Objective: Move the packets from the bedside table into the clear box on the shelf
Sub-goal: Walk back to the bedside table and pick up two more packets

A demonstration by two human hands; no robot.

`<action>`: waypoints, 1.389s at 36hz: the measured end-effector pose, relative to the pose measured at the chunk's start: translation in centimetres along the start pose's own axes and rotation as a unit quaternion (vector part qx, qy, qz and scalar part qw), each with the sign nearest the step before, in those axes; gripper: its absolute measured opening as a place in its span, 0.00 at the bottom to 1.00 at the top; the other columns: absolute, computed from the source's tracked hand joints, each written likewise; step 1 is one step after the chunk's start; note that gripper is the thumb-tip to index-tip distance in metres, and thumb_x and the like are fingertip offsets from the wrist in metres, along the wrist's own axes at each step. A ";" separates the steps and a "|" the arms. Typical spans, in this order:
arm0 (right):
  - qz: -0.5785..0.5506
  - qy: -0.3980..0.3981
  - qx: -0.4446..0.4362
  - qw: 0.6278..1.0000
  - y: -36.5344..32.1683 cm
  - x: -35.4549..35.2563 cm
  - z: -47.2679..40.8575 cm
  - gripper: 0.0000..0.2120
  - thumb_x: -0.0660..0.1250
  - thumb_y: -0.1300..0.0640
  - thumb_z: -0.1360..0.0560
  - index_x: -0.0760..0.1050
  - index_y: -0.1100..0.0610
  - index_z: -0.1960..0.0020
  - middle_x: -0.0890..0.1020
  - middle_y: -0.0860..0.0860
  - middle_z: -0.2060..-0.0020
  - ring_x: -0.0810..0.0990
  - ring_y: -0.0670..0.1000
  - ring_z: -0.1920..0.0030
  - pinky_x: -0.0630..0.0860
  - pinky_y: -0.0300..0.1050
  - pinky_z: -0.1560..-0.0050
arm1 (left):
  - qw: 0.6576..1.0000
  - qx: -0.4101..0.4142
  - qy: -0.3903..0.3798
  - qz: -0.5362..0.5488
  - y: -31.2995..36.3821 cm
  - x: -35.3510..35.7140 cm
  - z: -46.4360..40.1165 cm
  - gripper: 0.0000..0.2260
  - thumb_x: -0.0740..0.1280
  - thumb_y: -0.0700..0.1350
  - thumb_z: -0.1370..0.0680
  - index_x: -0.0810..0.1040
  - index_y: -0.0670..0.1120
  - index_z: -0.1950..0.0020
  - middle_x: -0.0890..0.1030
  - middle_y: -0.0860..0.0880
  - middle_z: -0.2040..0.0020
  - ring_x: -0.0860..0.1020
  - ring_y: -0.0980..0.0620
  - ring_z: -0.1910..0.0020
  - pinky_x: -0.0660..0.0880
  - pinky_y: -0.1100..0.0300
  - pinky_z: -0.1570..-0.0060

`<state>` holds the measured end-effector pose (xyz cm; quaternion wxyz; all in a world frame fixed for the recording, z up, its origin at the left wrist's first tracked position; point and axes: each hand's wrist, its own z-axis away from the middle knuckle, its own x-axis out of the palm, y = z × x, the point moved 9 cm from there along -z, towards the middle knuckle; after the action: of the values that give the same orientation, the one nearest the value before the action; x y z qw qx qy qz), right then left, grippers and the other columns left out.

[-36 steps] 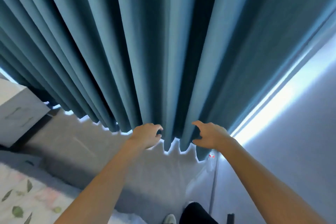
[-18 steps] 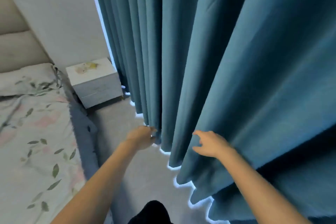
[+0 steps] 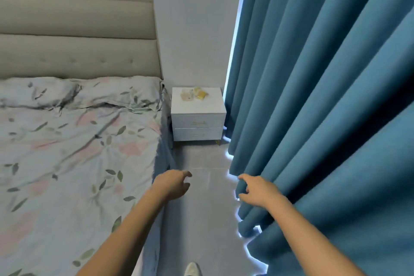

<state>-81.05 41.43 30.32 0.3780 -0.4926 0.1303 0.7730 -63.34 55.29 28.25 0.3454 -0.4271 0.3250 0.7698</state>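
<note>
Small crinkled yellow and clear packets (image 3: 194, 94) on the white 2-drawer bedside table (image 3: 198, 113) could be dropped if all are scooped together; left hand (image 3: 173, 184) and right hand (image 3: 257, 189) are held loosely open, empty.

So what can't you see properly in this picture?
- Packets on the bedside table, head view: too small and blurry to count or read.
- Clear box and shelf: not in this view at all.
- Window: hidden behind the blue curtain; only light leaks round its edges.
- Shoe: cut off by the bottom edge.
- Left hand and right hand: both empty, arms cut off below.
</note>
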 end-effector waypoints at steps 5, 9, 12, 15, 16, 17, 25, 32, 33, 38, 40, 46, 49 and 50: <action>0.003 0.008 0.010 1.000 -1.8 -4.6 -7.4 0.26 0.59 0.51 0.26 0.61 0.45 0.28 0.78 0.48 0.44 0.77 0.52 0.44 0.73 0.44 0.52 | 1.000 -0.014 0.024 -0.002 -4.8 -6.0 -6.2 0.18 0.56 0.49 0.19 0.68 0.51 0.30 0.75 0.46 0.34 0.73 0.44 0.36 0.71 0.54 0.42; 0.006 -0.003 0.012 1.000 -3.0 -7.1 -12.8 0.26 0.60 0.52 0.24 0.61 0.46 0.27 0.77 0.48 0.40 0.76 0.53 0.41 0.71 0.43 0.51 | 1.000 -0.014 0.024 0.010 -6.7 -8.6 -11.2 0.19 0.56 0.49 0.19 0.67 0.51 0.29 0.75 0.46 0.33 0.73 0.45 0.36 0.72 0.53 0.41; 0.015 -0.015 0.012 1.000 -3.9 -8.7 -17.3 0.26 0.61 0.50 0.24 0.61 0.46 0.27 0.77 0.49 0.40 0.76 0.53 0.40 0.72 0.43 0.47 | 1.000 -0.014 0.011 0.023 -8.0 -9.5 -15.3 0.18 0.57 0.49 0.20 0.67 0.52 0.29 0.75 0.47 0.34 0.73 0.45 0.36 0.72 0.53 0.41; 0.030 -0.029 0.008 0.999 -4.6 -10.1 -22.4 0.25 0.60 0.51 0.25 0.62 0.46 0.28 0.78 0.49 0.40 0.76 0.52 0.40 0.70 0.42 0.52 | 0.999 -0.015 0.005 0.033 -9.3 -10.7 -19.9 0.17 0.57 0.50 0.20 0.69 0.53 0.30 0.76 0.48 0.35 0.73 0.46 0.36 0.72 0.53 0.41; 0.035 -0.031 0.006 0.999 -4.7 -10.7 -24.3 0.26 0.60 0.52 0.25 0.62 0.46 0.28 0.78 0.50 0.40 0.76 0.53 0.40 0.69 0.42 0.53 | 0.999 -0.018 0.002 0.041 -9.9 -11.1 -21.5 0.17 0.57 0.50 0.20 0.69 0.53 0.31 0.77 0.48 0.35 0.73 0.46 0.36 0.72 0.53 0.40; 0.041 -0.033 0.006 0.999 -4.8 -11.4 -26.4 0.25 0.60 0.52 0.25 0.62 0.46 0.28 0.77 0.50 0.40 0.76 0.53 0.40 0.70 0.42 0.52 | 0.999 -0.020 -0.002 0.050 -10.4 -11.6 -23.4 0.17 0.57 0.50 0.20 0.70 0.52 0.31 0.77 0.48 0.35 0.74 0.47 0.36 0.72 0.53 0.40; 0.016 -0.036 0.005 0.999 -4.9 -17.2 -43.5 0.23 0.60 0.51 0.25 0.66 0.47 0.30 0.76 0.49 0.38 0.75 0.52 0.39 0.72 0.43 0.50 | 0.997 -0.043 -0.006 0.062 -14.8 -17.7 -38.1 0.15 0.56 0.48 0.20 0.74 0.51 0.35 0.77 0.48 0.35 0.74 0.46 0.37 0.73 0.55 0.41; 0.018 -0.065 -0.001 0.998 -7.1 -21.5 -55.7 0.20 0.61 0.51 0.26 0.71 0.49 0.35 0.76 0.50 0.37 0.75 0.54 0.40 0.75 0.45 0.45 | 0.995 -0.071 -0.008 0.064 -19.3 -22.0 -46.6 0.16 0.55 0.50 0.19 0.73 0.52 0.33 0.77 0.47 0.36 0.75 0.46 0.38 0.72 0.54 0.44; 0.018 -0.069 -0.005 0.997 -7.7 -21.9 -57.2 0.20 0.61 0.51 0.26 0.70 0.49 0.34 0.75 0.50 0.37 0.75 0.54 0.39 0.74 0.45 0.45 | 0.995 -0.077 -0.012 0.066 -20.1 -22.3 -47.7 0.16 0.55 0.50 0.19 0.73 0.52 0.33 0.77 0.47 0.36 0.75 0.46 0.39 0.72 0.54 0.44; -0.010 -0.064 -0.007 0.998 -9.7 -23.7 -65.0 0.19 0.62 0.50 0.25 0.70 0.50 0.34 0.78 0.51 0.39 0.76 0.54 0.40 0.75 0.46 0.45 | 0.993 -0.087 -0.045 0.070 -23.9 -23.7 -53.8 0.15 0.56 0.48 0.20 0.74 0.52 0.35 0.79 0.47 0.39 0.76 0.45 0.39 0.73 0.55 0.44; -0.020 -0.058 -0.003 0.998 -10.3 -24.2 -68.1 0.19 0.61 0.51 0.25 0.70 0.49 0.34 0.79 0.51 0.41 0.77 0.54 0.42 0.76 0.45 0.47 | 0.993 -0.085 -0.053 0.067 -25.3 -24.4 -56.9 0.15 0.57 0.48 0.20 0.75 0.54 0.35 0.79 0.48 0.39 0.75 0.46 0.39 0.73 0.55 0.43; -0.061 -0.048 0.023 0.997 -11.0 -24.3 -76.8 0.19 0.60 0.53 0.24 0.68 0.48 0.33 0.80 0.50 0.43 0.77 0.53 0.42 0.75 0.44 0.49 | 0.994 -0.068 -0.058 0.061 -28.1 -25.3 -66.6 0.16 0.56 0.49 0.20 0.75 0.56 0.35 0.77 0.50 0.36 0.75 0.48 0.38 0.72 0.55 0.41; -0.084 -0.062 0.023 0.994 -11.0 -22.7 -80.5 0.19 0.59 0.54 0.23 0.67 0.48 0.32 0.81 0.49 0.45 0.78 0.52 0.44 0.75 0.44 0.50 | 0.994 -0.051 -0.066 0.067 -28.1 -24.0 -70.1 0.17 0.56 0.49 0.20 0.71 0.54 0.32 0.77 0.49 0.36 0.75 0.47 0.37 0.72 0.54 0.41; -0.094 -0.070 0.027 0.993 -10.9 -21.9 -81.7 0.19 0.59 0.54 0.23 0.67 0.47 0.32 0.81 0.49 0.45 0.78 0.52 0.44 0.76 0.44 0.50 | 0.993 -0.048 -0.072 0.075 -28.0 -23.1 -71.0 0.17 0.56 0.49 0.19 0.70 0.53 0.31 0.77 0.49 0.36 0.74 0.47 0.37 0.72 0.54 0.42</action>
<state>-14.11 -7.99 11.72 0.4704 -0.4374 0.0775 0.7625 -0.77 8.37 12.78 0.2882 -0.3613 0.2930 0.8370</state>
